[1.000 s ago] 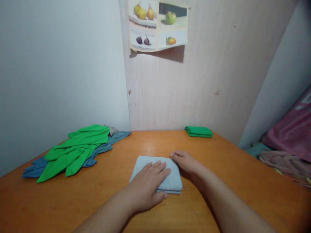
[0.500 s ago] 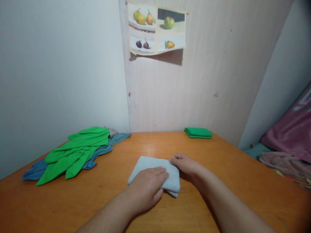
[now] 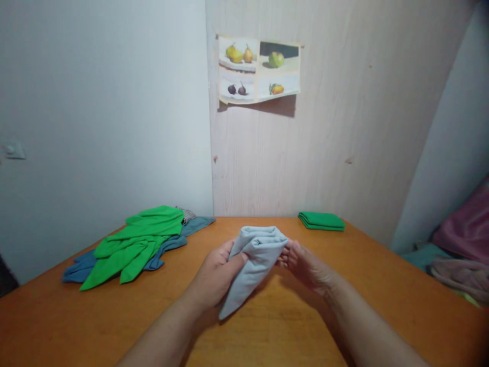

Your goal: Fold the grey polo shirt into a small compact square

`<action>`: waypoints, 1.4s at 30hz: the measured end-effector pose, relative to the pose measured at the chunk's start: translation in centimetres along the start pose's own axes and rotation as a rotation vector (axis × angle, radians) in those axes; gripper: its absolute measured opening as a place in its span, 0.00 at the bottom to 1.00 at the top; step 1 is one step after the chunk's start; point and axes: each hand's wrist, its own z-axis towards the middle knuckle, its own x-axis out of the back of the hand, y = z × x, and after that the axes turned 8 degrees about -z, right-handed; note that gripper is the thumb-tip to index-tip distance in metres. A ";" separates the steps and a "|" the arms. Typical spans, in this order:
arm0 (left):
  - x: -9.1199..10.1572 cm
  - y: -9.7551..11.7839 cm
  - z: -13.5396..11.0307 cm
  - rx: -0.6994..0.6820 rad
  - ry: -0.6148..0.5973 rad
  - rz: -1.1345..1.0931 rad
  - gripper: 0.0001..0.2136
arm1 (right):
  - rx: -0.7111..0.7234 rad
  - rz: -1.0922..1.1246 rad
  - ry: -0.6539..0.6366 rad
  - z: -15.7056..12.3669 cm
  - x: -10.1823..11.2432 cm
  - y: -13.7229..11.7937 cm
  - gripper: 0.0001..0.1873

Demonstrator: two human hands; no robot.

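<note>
both hands, left hand (image 3: 216, 272) and right hand (image 3: 305, 262), grip 1 folded grey cloth (image 3: 252, 257) (lower corner hanging) at frame centre, above the orange table (image 3: 382, 300).

Around our orange wooden table (image 3: 374, 285)

At the table's far left we see a loose heap of green cloths (image 3: 133, 242) lying over blue cloths (image 3: 82, 265). At its far right corner sits a folded green stack (image 3: 321, 221). Above its back edge a fruit poster (image 3: 259, 70) hangs on the pale wooden panel (image 3: 324, 132).
</note>
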 end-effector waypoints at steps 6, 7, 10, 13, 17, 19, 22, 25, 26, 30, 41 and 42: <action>0.2 -0.4 0.1 0.133 -0.042 -0.316 0.20 | -0.011 -0.010 -0.025 -0.5 -1.0 -0.1 0.28; 0.2 -0.5 0.2 0.130 -0.042 -0.325 0.19 | -0.016 -0.002 -0.013 -0.5 -1.1 0.0 0.27; 0.2 -0.9 0.2 0.084 -0.001 -0.303 0.18 | -0.004 0.004 0.053 -0.3 -1.2 0.3 0.26; 0.2 -1.0 0.3 0.001 0.065 -0.265 0.20 | 0.002 -0.044 0.129 -0.1 -1.3 0.4 0.26; 0.1 -1.0 0.3 -0.107 0.109 -0.206 0.20 | 0.011 -0.124 0.170 0.0 -1.8 0.2 0.26; 0.3 -1.1 0.3 -0.126 0.115 -0.180 0.21 | 0.026 -0.150 0.168 0.0 -2.1 0.1 0.26; 0.6 -1.2 0.4 -0.143 0.086 -0.143 0.20 | 0.058 -0.165 0.166 -0.1 -2.4 0.0 0.26; 0.9 -1.1 0.4 -0.121 0.043 -0.124 0.18 | 0.074 -0.179 0.168 -0.2 -2.5 0.0 0.26; 1.0 -1.0 0.4 -0.115 0.042 -0.119 0.17 | 0.075 -0.185 0.167 -0.2 -2.6 0.0 0.26; 0.8 -0.4 0.2 -0.136 0.077 -0.114 0.15 | 0.078 -0.212 0.148 -0.3 -2.8 -0.4 0.27; 1.9 1.8 -0.5 -0.091 0.023 -0.126 0.15 | 0.230 -0.569 0.182 -1.5 -1.6 -1.5 0.38; 2.1 1.9 -0.5 -0.089 0.012 -0.126 0.15 | 0.264 -0.621 0.181 -1.7 -1.8 -1.8 0.36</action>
